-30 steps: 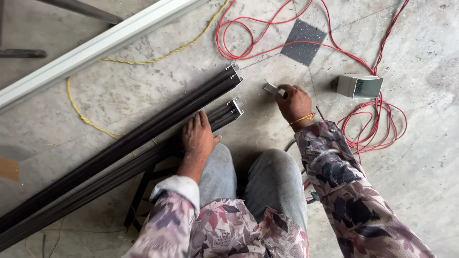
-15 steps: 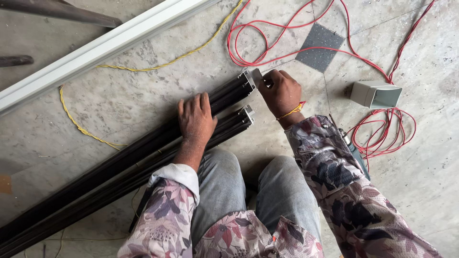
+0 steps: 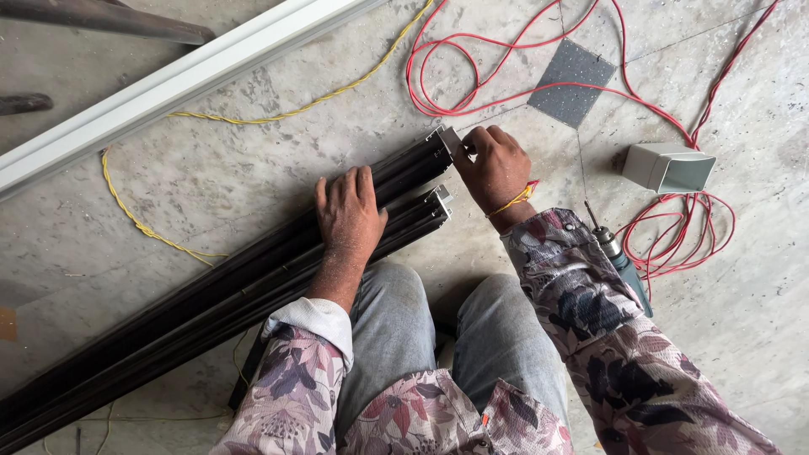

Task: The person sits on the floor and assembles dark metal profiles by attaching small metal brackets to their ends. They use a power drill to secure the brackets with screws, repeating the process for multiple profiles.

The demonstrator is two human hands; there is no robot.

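Observation:
Two long black metal profiles point(image 3: 211, 286) lie side by side on the stone floor, running from lower left to the centre. My left hand point(image 3: 347, 212) presses flat on top of them, fingers spread. My right hand point(image 3: 493, 167) is at the end of the farther profile, its fingers pinched on a small grey metal corner piece point(image 3: 449, 137) that touches the profile's end. The nearer profile's end point(image 3: 440, 200) shows a silvery fitting. I am crouched with my knees just below the profiles.
A long white profile point(image 3: 168, 84) crosses the upper left. Red cable point(image 3: 506, 97) and yellow cable point(image 3: 135, 219) loop over the floor. A short white rectangular tube piece point(image 3: 670, 166), a grey square pad point(image 3: 575, 82) and a power drill point(image 3: 622, 261) lie to the right.
My right hand moved from the floor to the right over to the end of the farther profile with the small metal piece. My left hand shifted up onto both profiles.

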